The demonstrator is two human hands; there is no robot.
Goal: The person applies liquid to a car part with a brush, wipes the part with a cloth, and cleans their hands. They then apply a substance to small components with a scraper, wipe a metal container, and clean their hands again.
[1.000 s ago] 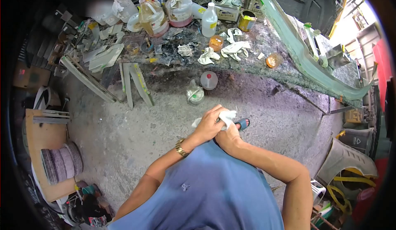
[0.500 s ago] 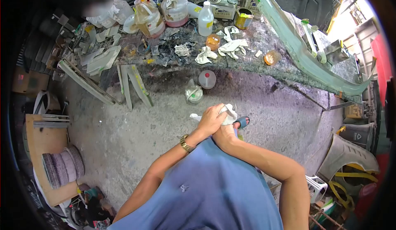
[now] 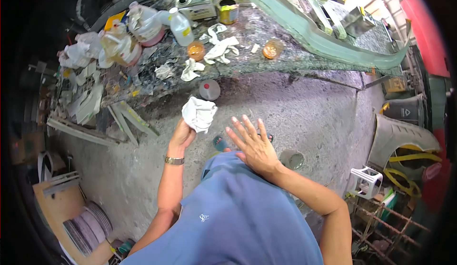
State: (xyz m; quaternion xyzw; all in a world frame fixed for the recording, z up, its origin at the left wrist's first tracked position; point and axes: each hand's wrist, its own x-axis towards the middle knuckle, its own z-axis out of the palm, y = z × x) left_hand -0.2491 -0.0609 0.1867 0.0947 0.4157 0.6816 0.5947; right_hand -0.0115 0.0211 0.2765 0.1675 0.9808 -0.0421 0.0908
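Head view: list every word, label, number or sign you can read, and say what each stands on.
No text can be read.
Yellow label on the clear bottle: too blurred.
Yellow can: print too small.
Jugs: labels blurred.
Grey bin: a white mark, not legible.
Shirt: a small white emblem, no letters.
Rag in the left hand: blank.

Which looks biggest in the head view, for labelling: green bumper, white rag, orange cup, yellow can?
1. green bumper
2. white rag, in the left hand, nearer the camera
3. yellow can and orange cup: alike, unranked
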